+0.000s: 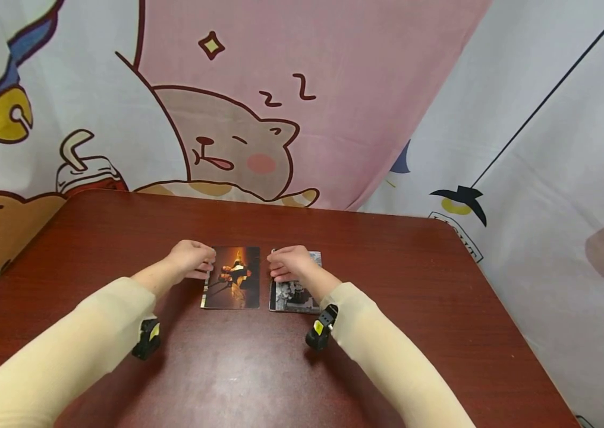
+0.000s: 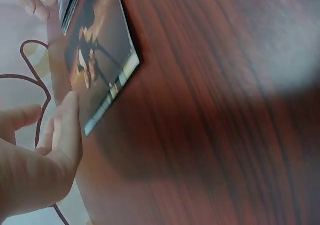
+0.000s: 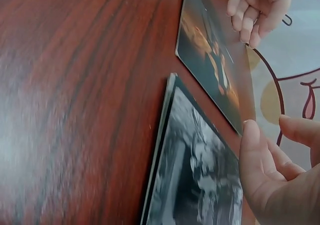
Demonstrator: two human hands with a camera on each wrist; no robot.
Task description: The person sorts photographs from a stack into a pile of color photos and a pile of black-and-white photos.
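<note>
A colour photo print (image 1: 243,285), dark with a glowing orange scene, lies flat on the wooden table. To its right lies a small stack with a black-and-white photo print (image 1: 293,299) on top, a narrow strip of table between the two. My left hand (image 1: 191,260) is at the colour print's left edge; in the left wrist view its fingers (image 2: 70,120) are loosely bent, with the thumb apart and nothing between them. Over the upper part of the black-and-white print is my right hand (image 1: 291,263), hiding some of it. Its fingers (image 3: 252,150) are relaxed, thumb apart, beside the print's edge.
The reddish-brown table (image 1: 414,297) reaches back to a cloth backdrop (image 1: 361,89) printed with cartoon animals. Black wrist cameras (image 1: 319,334) hang under both cream sleeves (image 1: 382,351). Light glares on the table's front middle.
</note>
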